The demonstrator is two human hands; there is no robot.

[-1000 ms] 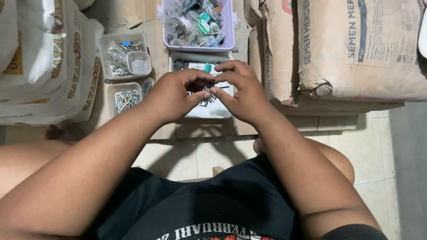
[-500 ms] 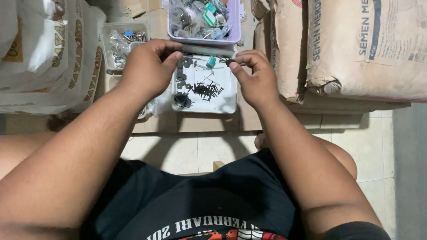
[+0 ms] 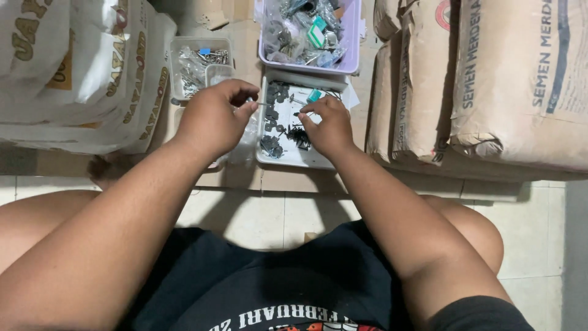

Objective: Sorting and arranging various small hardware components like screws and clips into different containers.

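Both hands have drawn slightly apart and lower over the tray since half a second ago, when they sat at its far rim; the view itself has also shifted. Nearest the camera: the person's black shirt and bare knees over a pale tiled floor (image 3: 257, 214). Beyond that, the left hand (image 3: 214, 119) hovers at the left edge of the white tray (image 3: 294, 160), thumb and forefinger pinched narrow on a thin metal pin (image 3: 257, 103) whose long axis lies roughly level, pointing right toward the other hand. The right hand (image 3: 327, 125) rests over the tray's right half, fingers curled and closed on something small near a teal clip (image 3: 313, 95); what exactly it grips cannot be told. The two sets of fingertips are near each other but apart, with the pin's free end between them, so the left hand is the nearer to the pin and carries it. Dark small hardware pieces (image 3: 272, 146) lie scattered on the tray floor below and between the hands. Farther off: a clear plastic box (image 3: 184, 67) of shiny metal parts at left, and a lilac bin (image 3: 352, 43) full of bagged fittings just behind the tray. White sacks (image 3: 79, 73) flank the left, brown paper cement sacks (image 3: 490, 86) the right.
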